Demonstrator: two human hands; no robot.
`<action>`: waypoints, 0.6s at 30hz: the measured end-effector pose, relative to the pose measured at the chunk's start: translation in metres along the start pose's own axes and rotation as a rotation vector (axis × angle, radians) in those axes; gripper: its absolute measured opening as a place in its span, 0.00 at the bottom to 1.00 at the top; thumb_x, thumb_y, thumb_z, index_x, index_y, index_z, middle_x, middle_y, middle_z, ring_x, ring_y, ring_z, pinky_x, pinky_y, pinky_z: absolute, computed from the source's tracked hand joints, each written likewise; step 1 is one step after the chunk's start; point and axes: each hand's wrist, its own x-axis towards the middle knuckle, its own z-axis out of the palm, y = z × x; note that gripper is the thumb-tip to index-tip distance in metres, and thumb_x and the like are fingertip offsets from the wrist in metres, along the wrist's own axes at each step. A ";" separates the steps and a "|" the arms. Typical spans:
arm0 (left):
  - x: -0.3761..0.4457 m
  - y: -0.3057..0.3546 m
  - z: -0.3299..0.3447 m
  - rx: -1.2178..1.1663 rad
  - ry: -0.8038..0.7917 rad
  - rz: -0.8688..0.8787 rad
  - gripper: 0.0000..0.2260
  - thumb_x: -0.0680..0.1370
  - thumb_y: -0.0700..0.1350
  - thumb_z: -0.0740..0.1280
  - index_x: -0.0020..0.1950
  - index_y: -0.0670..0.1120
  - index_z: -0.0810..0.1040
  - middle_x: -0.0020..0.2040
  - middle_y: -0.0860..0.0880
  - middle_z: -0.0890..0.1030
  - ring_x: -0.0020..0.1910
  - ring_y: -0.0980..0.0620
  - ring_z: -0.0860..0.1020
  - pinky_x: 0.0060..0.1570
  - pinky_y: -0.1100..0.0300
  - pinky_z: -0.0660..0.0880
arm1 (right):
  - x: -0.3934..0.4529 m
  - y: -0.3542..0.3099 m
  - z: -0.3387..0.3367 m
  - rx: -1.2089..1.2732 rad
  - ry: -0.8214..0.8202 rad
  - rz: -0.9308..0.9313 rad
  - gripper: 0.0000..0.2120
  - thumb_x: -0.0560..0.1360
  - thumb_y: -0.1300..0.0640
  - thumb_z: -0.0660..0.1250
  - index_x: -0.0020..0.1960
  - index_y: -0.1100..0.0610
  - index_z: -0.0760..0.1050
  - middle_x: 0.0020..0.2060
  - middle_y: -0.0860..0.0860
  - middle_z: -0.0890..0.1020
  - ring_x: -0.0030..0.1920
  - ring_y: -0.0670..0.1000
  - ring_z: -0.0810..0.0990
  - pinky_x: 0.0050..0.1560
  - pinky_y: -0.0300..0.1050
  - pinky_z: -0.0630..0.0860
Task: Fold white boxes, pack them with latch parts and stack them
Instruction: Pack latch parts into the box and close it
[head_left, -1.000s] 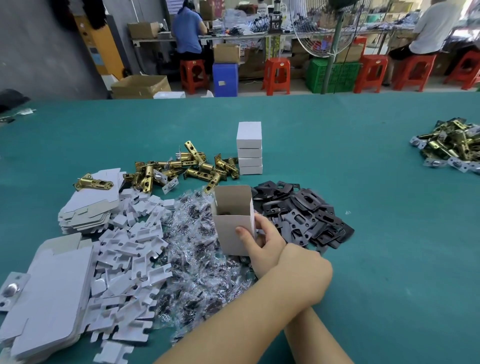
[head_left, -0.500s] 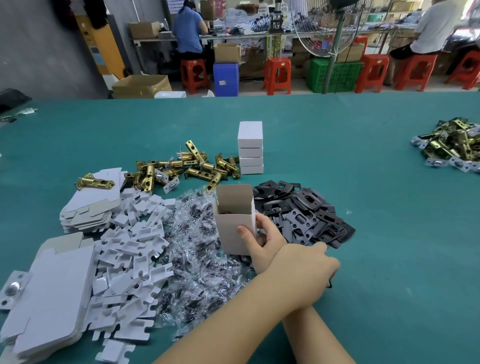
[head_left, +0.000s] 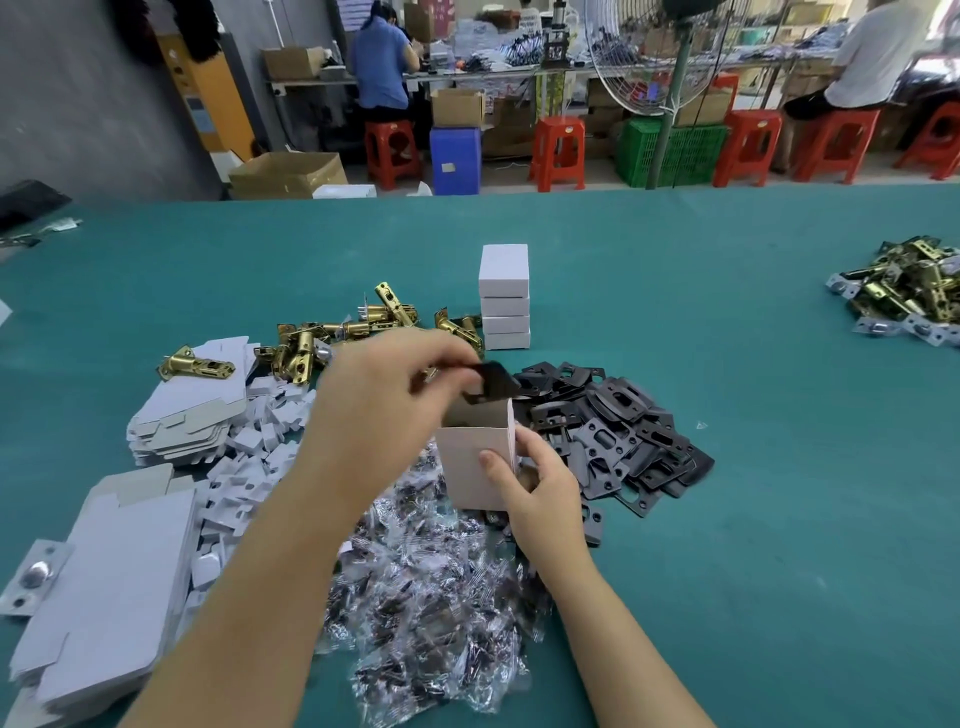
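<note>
**Black plate held over the open box**

The right hand grips an upright open white cardboard box standing on the green counter, thumb on its front face. The left hand pinches a flat black metal strike plate just above the box's open top. Behind stand a stack of four closed white boxes, beside brass latch bolts and a pile of black plates.

Teal felt-covered table; white folded cardboard box, brown inside, at centre; matte black flat metal plates at 3 o'clock; brass-gold cylindrical latch bolts at 11 o'clock; white flat carton blanks, grey-edged, at 8 o'clock.
</note>
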 end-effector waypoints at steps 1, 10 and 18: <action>0.002 -0.009 -0.004 0.012 0.040 -0.056 0.05 0.75 0.41 0.76 0.48 0.50 0.87 0.41 0.59 0.83 0.37 0.65 0.76 0.37 0.68 0.71 | 0.000 -0.001 0.000 0.003 0.003 -0.009 0.14 0.77 0.46 0.71 0.59 0.31 0.73 0.54 0.42 0.83 0.51 0.43 0.81 0.48 0.44 0.82; 0.004 -0.026 0.012 0.141 -0.066 -0.154 0.02 0.77 0.47 0.74 0.47 0.54 0.86 0.40 0.56 0.85 0.30 0.59 0.72 0.38 0.53 0.76 | -0.001 -0.003 -0.001 0.022 -0.010 -0.025 0.14 0.75 0.40 0.71 0.60 0.31 0.75 0.45 0.42 0.83 0.36 0.39 0.74 0.37 0.35 0.74; 0.002 -0.030 0.017 -0.093 -0.108 -0.241 0.11 0.80 0.41 0.70 0.47 0.59 0.77 0.42 0.59 0.81 0.33 0.60 0.79 0.34 0.67 0.72 | 0.002 0.001 -0.002 -0.001 -0.012 -0.032 0.14 0.77 0.44 0.72 0.60 0.31 0.74 0.48 0.43 0.84 0.37 0.39 0.75 0.38 0.35 0.74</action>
